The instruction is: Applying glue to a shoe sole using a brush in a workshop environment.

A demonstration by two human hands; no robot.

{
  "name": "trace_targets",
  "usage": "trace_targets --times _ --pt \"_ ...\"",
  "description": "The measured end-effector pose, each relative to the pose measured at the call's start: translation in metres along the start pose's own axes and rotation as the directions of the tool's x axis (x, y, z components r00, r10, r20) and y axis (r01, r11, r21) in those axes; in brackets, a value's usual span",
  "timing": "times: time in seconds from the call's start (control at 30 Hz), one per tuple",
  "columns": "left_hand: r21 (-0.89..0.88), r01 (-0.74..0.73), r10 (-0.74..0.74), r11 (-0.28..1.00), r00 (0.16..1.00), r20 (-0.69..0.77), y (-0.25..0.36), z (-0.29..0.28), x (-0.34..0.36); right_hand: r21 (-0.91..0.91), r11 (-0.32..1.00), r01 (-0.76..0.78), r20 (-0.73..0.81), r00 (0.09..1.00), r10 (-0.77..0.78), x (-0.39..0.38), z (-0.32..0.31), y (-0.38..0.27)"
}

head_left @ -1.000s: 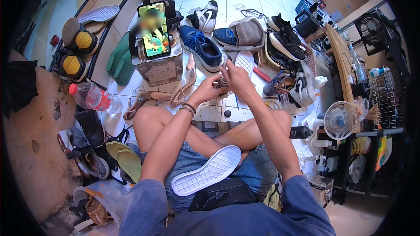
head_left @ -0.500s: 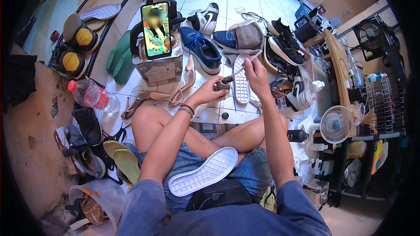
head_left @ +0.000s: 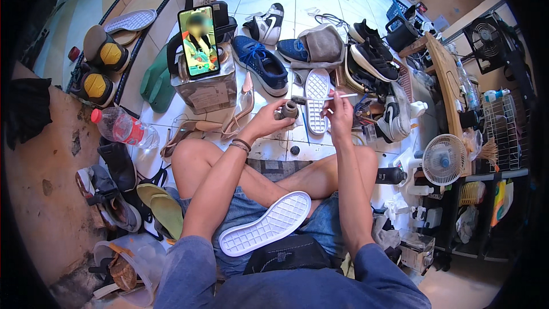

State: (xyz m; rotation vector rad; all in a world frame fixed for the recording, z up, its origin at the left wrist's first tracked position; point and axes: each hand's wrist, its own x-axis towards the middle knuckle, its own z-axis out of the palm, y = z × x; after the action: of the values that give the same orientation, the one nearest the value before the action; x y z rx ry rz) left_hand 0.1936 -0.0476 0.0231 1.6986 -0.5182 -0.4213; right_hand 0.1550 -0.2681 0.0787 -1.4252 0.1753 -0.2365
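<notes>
My left hand [head_left: 273, 119] is closed round a small dark bottle [head_left: 289, 111] with its mouth uncovered. Between the fingers of my right hand [head_left: 341, 115] is a brush [head_left: 318, 99] with a thin white handle, lying nearly level. Its dark bristle end is just above and beside the bottle's mouth. Beyond the brush, a white shoe sole [head_left: 317, 83] lies on the floor, its grid side up. Across my lap rests another white sole [head_left: 266, 224], also grid side up. A small black cap [head_left: 294, 150] sits on the floor near my legs.
A phone [head_left: 199, 41] leans upright on a metal can [head_left: 207, 88]. Blue sneakers [head_left: 260, 66] and several other shoes surround the floor space. A plastic bottle [head_left: 123, 128] lies at left. At right stand a black bottle [head_left: 391, 175] and a small fan [head_left: 444, 159].
The brush has come up out of the bottle's mouth and swung from a slant to nearly level. My right hand is lower and closer to me; my left hand has barely moved.
</notes>
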Motion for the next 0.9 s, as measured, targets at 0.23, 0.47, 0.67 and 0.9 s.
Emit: trace_targets --times 0.23,0.47,0.67,0.9 --pt "0.034 -0.034 0.035 0.999 0.998 -0.043 0.002 0.0 -0.004 0.093 0.991 -0.093 -0.057 0.994 0.098 -0.013 -0.007 0.004" --pt "0.04 -0.04 0.043 0.998 0.997 -0.069 0.001 -0.006 -0.011 0.145 0.987 -0.068 -0.053 0.996 0.076 -0.019 -0.008 0.005" --pt "0.33 0.326 -0.277 0.886 0.943 -0.186 0.021 -0.014 -0.017 0.116 0.987 -0.108 -0.039 0.993 0.113 -0.016 -0.012 0.002" --pt "0.798 0.232 -0.745 0.556 0.565 0.354 -0.019 0.039 -0.05 0.088 0.991 -0.104 0.003 0.995 0.104 -0.016 -0.008 0.0"
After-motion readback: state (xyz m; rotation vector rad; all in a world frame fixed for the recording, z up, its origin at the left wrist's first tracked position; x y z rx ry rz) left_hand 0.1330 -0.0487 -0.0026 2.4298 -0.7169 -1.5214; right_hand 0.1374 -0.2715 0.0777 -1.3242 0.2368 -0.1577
